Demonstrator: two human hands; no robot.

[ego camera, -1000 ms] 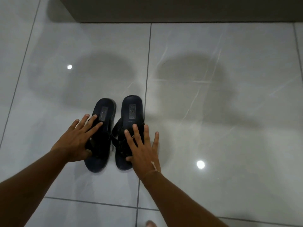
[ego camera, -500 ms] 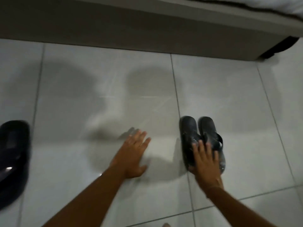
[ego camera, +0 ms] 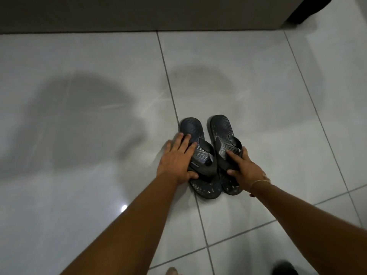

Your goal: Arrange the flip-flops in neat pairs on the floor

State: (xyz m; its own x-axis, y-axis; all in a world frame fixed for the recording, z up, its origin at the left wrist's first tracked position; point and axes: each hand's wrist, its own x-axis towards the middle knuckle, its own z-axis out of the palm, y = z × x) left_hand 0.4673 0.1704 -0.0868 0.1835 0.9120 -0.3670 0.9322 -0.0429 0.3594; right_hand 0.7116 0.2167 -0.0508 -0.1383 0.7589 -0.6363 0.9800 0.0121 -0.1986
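Note:
Two dark grey flip-flops with wavy-patterned soles lie side by side on the pale tiled floor, heels pointing away from me. My left hand (ego camera: 176, 160) grips the left flip-flop (ego camera: 193, 133) along its outer edge, thumb under the strap. My right hand (ego camera: 245, 169) holds the right flip-flop (ego camera: 220, 128) at its strap, fingers curled around the outer side. The toe ends nearly touch near my wrists. The first black pair is out of view.
A dark furniture base (ego camera: 139, 14) runs along the top of the view, with a black leg or gap (ego camera: 305, 12) at its right end. A dark object (ego camera: 284, 268) and a toe (ego camera: 171, 270) show at the bottom edge.
My view has shifted right, away from the black pair, which left the frame. My left hand moved from the bare floor onto the left grey flip-flop; both hands now grip this second pair.

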